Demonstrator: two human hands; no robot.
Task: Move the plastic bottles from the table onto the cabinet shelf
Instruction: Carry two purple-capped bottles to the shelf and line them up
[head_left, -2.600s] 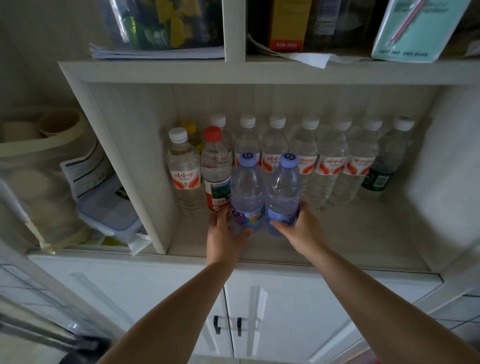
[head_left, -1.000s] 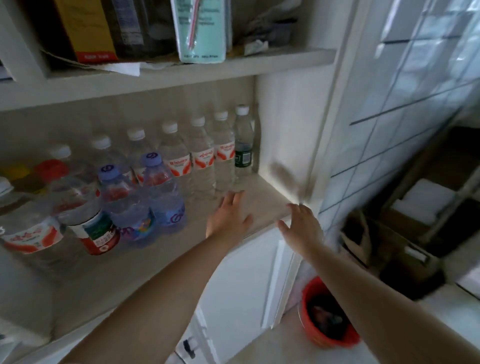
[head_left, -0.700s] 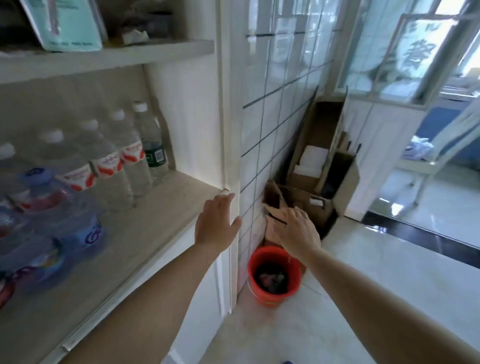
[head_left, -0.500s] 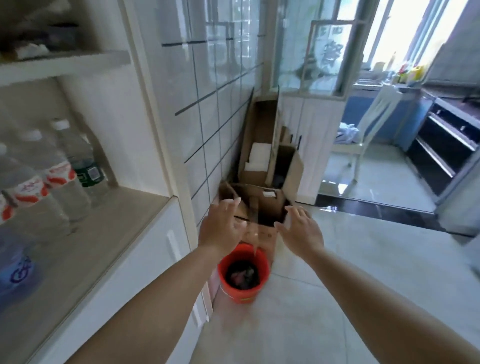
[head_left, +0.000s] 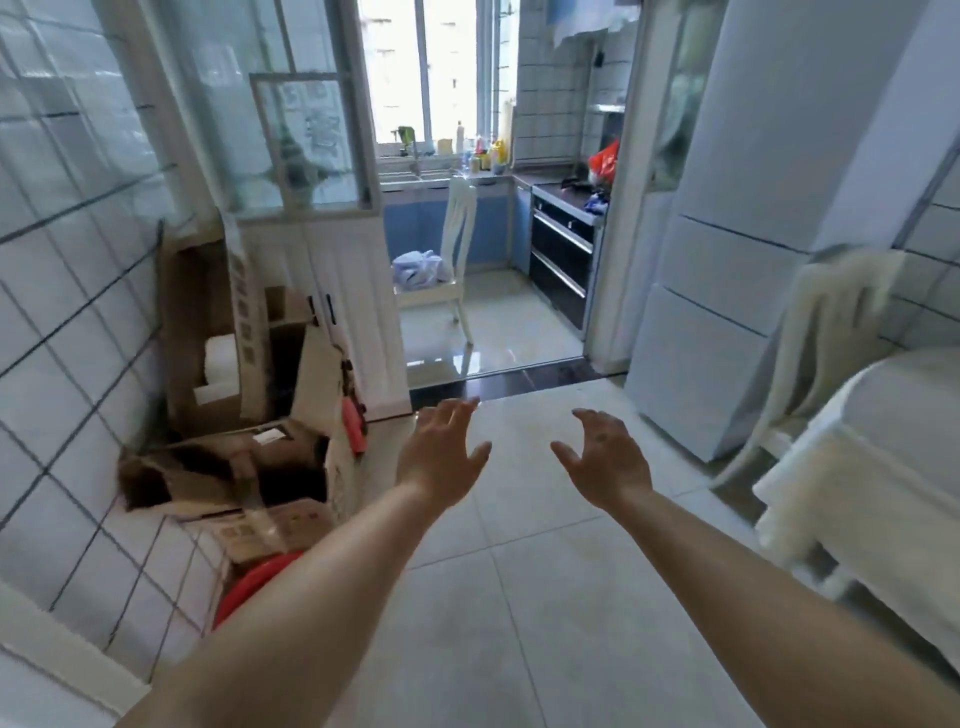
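The left hand (head_left: 441, 457) was held out in front of the person with fingers spread and relaxed, gripping nothing. The right hand (head_left: 605, 457) matched it, fingers loosely bent, palm turned inward, also empty. Both hung over the bare floor (head_left: 519, 597), apart from each other, a posture that suited someone walking to fetch a load rather than carrying one. To the left, cardboard boxes (head_left: 244, 415) leaned against the tiled wall (head_left: 62, 322), with a red bucket (head_left: 249, 582) partly hidden behind the left forearm. To the right stood a table (head_left: 893, 457) under a white cloth, only its near corner showing, with a chair (head_left: 826, 332) tucked beside it. No plastic bottles could be seen anywhere; judging by the task, those left to move probably stood on the table out of view.
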